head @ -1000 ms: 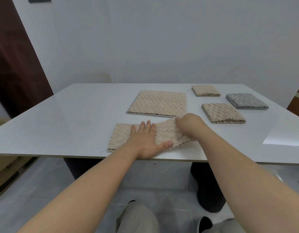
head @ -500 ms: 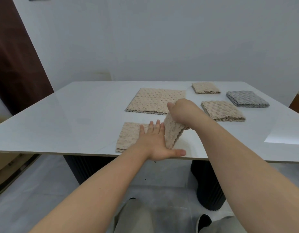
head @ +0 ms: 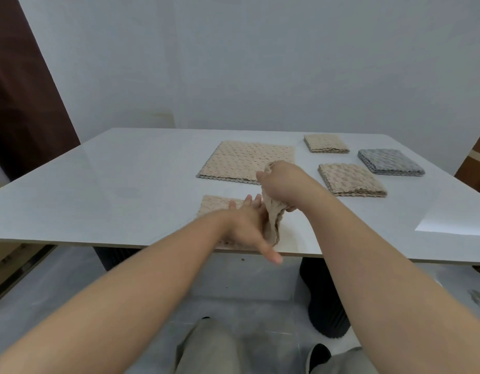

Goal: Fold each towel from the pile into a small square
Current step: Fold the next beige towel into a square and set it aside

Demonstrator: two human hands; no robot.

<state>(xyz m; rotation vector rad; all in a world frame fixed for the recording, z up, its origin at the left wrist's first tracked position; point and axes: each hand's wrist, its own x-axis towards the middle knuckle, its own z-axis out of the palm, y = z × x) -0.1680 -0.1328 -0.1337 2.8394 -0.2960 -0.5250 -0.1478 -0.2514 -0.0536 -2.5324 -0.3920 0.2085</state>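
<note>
A beige waffle-textured towel [head: 216, 205] lies at the near edge of the white table [head: 125, 184], folded into a strip. My left hand [head: 247, 228] presses flat on its middle, fingers straight, thumb out over the table edge. My right hand [head: 280, 182] grips the towel's right end and holds it lifted upright above the left hand. Behind them lies the pile of flat beige towels [head: 247, 160].
Three folded squares sit to the right: a beige one [head: 351, 179], a smaller beige one [head: 325, 143] further back, and a grey one [head: 390, 161]. A wall stands behind the table, dark wood at far left. My knees show below the table edge.
My right hand has lifted the towel's right end off the table and carried it up and leftward over my left hand, which slid slightly right along the strip.
</note>
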